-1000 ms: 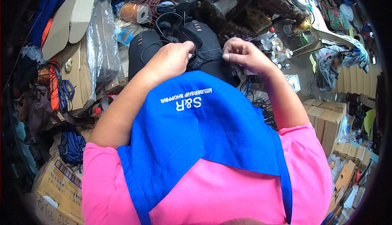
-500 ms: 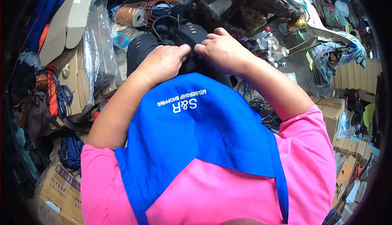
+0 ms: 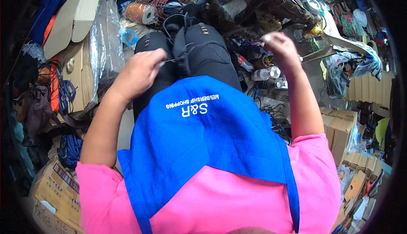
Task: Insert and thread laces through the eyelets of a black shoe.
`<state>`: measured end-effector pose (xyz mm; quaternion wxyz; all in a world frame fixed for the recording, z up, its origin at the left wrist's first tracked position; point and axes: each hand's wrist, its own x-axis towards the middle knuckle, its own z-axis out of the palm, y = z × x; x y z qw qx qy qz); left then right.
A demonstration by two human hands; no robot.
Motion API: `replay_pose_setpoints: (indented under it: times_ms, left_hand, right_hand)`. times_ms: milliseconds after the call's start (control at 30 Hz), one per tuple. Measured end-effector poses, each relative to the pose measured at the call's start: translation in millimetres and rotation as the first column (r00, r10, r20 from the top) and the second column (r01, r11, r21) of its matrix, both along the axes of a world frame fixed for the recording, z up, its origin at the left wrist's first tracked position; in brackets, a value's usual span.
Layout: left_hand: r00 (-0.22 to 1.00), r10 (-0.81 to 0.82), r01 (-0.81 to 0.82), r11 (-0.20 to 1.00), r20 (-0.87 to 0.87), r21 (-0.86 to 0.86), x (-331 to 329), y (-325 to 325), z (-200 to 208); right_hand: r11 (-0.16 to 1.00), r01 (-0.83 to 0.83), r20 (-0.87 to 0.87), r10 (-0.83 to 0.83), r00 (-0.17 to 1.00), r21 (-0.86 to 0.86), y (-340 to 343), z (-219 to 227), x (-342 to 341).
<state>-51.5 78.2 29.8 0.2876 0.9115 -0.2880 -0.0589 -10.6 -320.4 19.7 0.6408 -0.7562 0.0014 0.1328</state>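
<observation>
A black strap-like piece (image 3: 181, 49) stands between my knees, with dark loops at its far end. My left hand (image 3: 142, 70) is closed just left of it, pinching a thin needle-like tool (image 3: 169, 60) that points toward the strap. My right hand (image 3: 282, 49) is raised well out to the right, above some clear plastic bottles (image 3: 265, 73). Its fingers are pressed together and a little blurred, with something small and pale at their tips that I cannot make out. A fine dark line runs across my right thigh; whether it is thread is unclear.
An orange spool (image 3: 140, 13) in clear wrap lies beyond my left knee, near a blue-tinted bottle (image 3: 128, 36). Cardboard sheets (image 3: 76, 17) and clear plastic stand to the left. A carton (image 3: 61, 196) sits low left; stacked cardboard (image 3: 339, 128) fills the right.
Both hands were together at the black piece between my knees. They have spread apart: the left came back and left, the right swung out to the right.
</observation>
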Motion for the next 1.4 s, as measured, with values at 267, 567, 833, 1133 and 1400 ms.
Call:
replay_pose_setpoints:
  times_ms: [267,567,833,1133,1400]
  left_hand:
    - [0.999,-0.050,0.051,0.992,0.012,-0.111,16.4,-48.1,-27.1]
    - [0.998,-0.055,0.056,0.993,0.012,-0.101,23.5,-60.1,-43.1]
    - [0.989,0.122,-0.121,0.993,0.084,-0.011,-0.4,21.7,-26.6]
    - [0.924,-0.138,-0.290,0.353,-0.356,-0.890,-12.0,-42.8,34.6]
    - [0.906,0.180,-0.399,0.666,-0.383,-0.630,-10.2,27.5,-35.7]
  right_hand:
    - [0.527,-0.069,0.152,-0.116,0.982,0.847,57.1,71.6,24.7]
    - [0.755,-0.256,0.253,0.486,0.836,-0.604,138.5,-7.8,-5.4]
    - [0.807,-0.274,0.171,0.415,0.894,-0.524,125.5,-23.8,2.9]
    - [0.865,-0.401,0.130,0.379,0.916,0.301,121.9,56.1,-2.8]
    - [0.733,-0.559,-0.248,0.501,0.829,-0.388,51.0,52.4,-15.1]
